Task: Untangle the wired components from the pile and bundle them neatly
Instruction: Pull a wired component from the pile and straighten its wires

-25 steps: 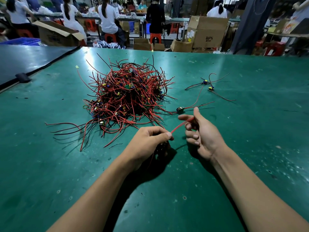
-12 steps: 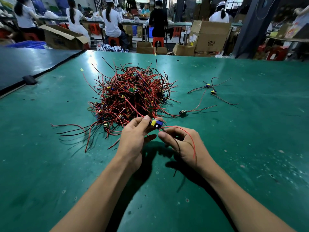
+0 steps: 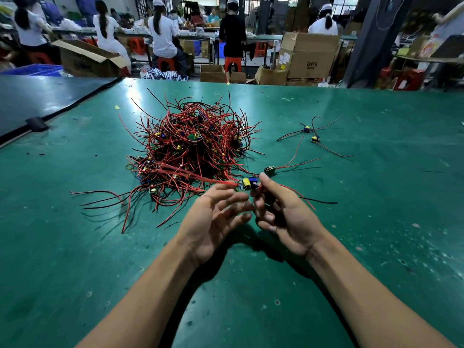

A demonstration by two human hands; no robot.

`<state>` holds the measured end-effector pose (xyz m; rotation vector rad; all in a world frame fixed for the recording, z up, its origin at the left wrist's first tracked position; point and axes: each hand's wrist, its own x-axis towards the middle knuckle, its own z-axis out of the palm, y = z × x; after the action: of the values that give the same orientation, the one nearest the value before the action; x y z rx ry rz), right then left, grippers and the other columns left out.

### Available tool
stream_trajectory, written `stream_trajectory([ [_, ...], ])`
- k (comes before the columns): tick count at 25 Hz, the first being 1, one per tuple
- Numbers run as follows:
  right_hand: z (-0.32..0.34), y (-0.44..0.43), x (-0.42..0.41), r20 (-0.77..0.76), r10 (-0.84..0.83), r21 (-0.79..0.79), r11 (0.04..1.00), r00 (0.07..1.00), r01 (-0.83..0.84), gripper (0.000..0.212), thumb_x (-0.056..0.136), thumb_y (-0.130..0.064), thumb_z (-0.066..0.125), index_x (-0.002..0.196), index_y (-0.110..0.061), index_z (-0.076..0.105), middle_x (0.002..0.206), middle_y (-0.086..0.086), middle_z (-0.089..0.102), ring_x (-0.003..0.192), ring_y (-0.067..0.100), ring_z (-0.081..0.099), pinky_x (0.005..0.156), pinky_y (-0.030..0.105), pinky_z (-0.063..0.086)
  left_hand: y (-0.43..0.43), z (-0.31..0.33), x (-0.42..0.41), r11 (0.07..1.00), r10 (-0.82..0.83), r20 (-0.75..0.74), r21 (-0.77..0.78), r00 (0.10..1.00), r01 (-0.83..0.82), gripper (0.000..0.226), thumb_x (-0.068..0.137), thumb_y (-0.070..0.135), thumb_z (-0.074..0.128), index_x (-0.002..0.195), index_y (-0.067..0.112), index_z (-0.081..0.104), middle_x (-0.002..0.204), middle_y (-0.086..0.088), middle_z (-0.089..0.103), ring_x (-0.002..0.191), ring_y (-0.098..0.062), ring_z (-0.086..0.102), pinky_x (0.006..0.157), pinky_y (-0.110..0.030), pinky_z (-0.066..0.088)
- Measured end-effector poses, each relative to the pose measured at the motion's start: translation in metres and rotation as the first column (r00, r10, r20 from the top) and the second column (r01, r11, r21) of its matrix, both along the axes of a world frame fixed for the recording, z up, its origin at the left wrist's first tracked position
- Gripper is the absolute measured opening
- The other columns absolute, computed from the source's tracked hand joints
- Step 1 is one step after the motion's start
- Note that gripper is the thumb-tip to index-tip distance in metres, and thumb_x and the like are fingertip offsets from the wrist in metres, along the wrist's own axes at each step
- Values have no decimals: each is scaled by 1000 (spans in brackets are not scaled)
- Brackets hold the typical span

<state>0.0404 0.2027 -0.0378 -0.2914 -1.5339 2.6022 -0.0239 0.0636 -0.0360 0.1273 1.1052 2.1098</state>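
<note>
Red and black leads make up most of the pile point(image 3: 193, 151), a knotted mound set with small green boards and yellow and blue parts. It sits on the green table point(image 3: 376, 222) ahead of the person and a little to their left. Loose ends fan out of its near-left side and lie flat on the mat.

One held component point(image 3: 248, 184), a small board with a yellow and a blue part, is lifted just off the pile's near-right edge. The right hand point(image 3: 283, 212) pinches it, thumb on top and fingers curled beneath. The left hand point(image 3: 213, 219) lies palm up just beside it with its fingers spread and loose, gripping nothing; its fingertips are blurred close to the board.

The held piece runs across the table. A blurred red lead stretches left and slightly away into the heap, while a red and a black lead trail right past the right hand onto the mat.

Three freed components lie apart on the right: a dark one point(image 3: 270, 170) just beyond the right thumb, and a pair point(image 3: 310, 134) farther off, their wires splayed.

Bare mat spreads near the forearms and out to the right. A darker table point(image 3: 37, 96) meets the left edge along a seam. Cardboard boxes point(image 3: 308, 56) stand past the far edge.
</note>
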Motion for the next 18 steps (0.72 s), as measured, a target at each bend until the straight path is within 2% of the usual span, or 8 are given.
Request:
stream_trajectory([
  [2, -1, -1, 2, 38, 68, 65, 995, 997, -71, 31, 84, -45, 65, 66, -22, 60, 56, -5, 46, 37, 3, 31, 33, 15, 23, -2, -1, -2, 994, -76, 50, -79, 996, 80, 26, 86, 37, 62, 85, 11, 56, 64, -6, 59, 45, -15, 58, 40, -22, 50],
  [4, -3, 0, 2, 72, 84, 112, 989, 994, -92, 37, 85, -46, 65, 58, -22, 58, 53, -5, 37, 35, 3, 26, 32, 15, 19, -4, -2, -4, 981, -162, 9, -111, 987, 162, 33, 81, 47, 65, 79, 14, 63, 60, -3, 58, 43, -13, 55, 37, -20, 46],
  [6, -5, 4, 0, 97, 49, 111, 992, 994, -59, 39, 80, -47, 71, 56, -23, 51, 54, -6, 28, 34, 3, 22, 32, 13, 16, -4, -4, -2, 973, -208, -67, -118, 976, 199, 26, 77, 41, 68, 70, 16, 73, 67, -5, 65, 48, -12, 60, 43, -20, 50],
  [8, -7, 6, -1, 109, 7, 126, 992, 994, -21, 44, 73, -53, 76, 61, -24, 45, 55, -5, 27, 35, 3, 22, 32, 13, 16, -2, -4, -1, 979, -186, -124, -105, 975, 174, 21, 74, 32, 70, 81, 12, 71, 77, -11, 71, 56, -16, 66, 49, -24, 55],
  [10, -9, 6, -1, 108, -29, 197, 980, 994, 8, 45, 70, -56, 80, 66, -24, 49, 57, -4, 35, 37, 4, 26, 33, 13, 20, 2, -9, -1, 988, -133, -182, -108, 974, 114, 26, 74, 24, 72, 90, 7, 61, 85, -17, 72, 60, -24, 70, 55, -30, 58],
  [13, -9, 1, 1, 55, -77, 152, 986, 996, 68, 30, 80, -37, 81, 67, -20, 59, 56, -1, 53, 38, 7, 46, 36, 15, 37, 5, -15, 4, 986, -83, -322, -167, 943, 29, 30, 75, 19, 75, 96, 7, 56, 90, -19, 73, 65, -30, 71, 63, -37, 58],
  [16, -6, 1, 2, 61, -57, 79, 995, 997, 52, 19, 86, -21, 76, 72, -14, 67, 65, 9, 65, 49, 16, 63, 49, 27, 55, 6, -15, 10, 983, -86, -377, -184, 922, 17, 28, 77, 15, 74, 98, 5, 59, 86, -17, 73, 63, -26, 70, 58, -30, 57],
  [18, -7, 4, 2, 91, -54, 76, 996, 994, 48, 12, 86, -18, 76, 76, -14, 70, 70, 10, 64, 54, 19, 64, 55, 32, 57, 6, -15, 10, 979, -100, -391, -202, 915, 20, 25, 79, 11, 72, 100, 3, 61, 83, -15, 73, 60, -23, 69, 55, -27, 55],
])
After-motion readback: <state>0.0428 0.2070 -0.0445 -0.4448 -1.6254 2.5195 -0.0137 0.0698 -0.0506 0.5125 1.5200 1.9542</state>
